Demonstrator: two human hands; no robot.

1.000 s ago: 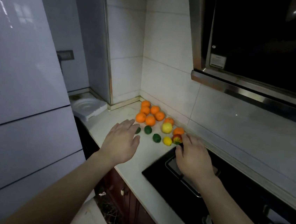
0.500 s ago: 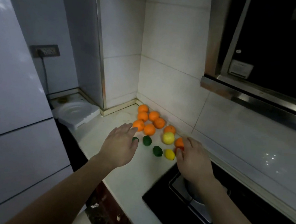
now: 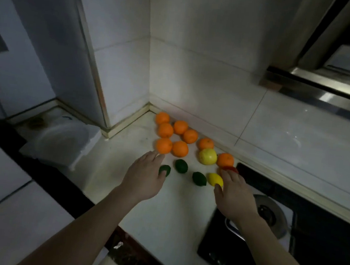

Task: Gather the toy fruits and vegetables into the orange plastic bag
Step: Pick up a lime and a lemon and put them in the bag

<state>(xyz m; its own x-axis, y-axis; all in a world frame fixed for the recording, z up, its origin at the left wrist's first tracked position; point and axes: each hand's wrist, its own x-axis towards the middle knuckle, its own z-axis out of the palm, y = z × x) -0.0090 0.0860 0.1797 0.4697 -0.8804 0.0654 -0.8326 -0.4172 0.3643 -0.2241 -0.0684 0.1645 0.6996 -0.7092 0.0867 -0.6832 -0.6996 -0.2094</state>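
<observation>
Nothing was bagged: the toy fruits (image 3: 180, 148) lay on the table (image 3: 160, 217), the orange bag was out of view, and the left hand (image 3: 143, 176) and right hand (image 3: 235, 196) hovered over them, fingers extended, gripping nothing.

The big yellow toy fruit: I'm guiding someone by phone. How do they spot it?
On the pale counter, round orange toy fruits run from the wall corner toward the black stove. The big round yellow toy fruit sits beside the last two; the other yellow one is smaller, lemon-shaped.
</observation>
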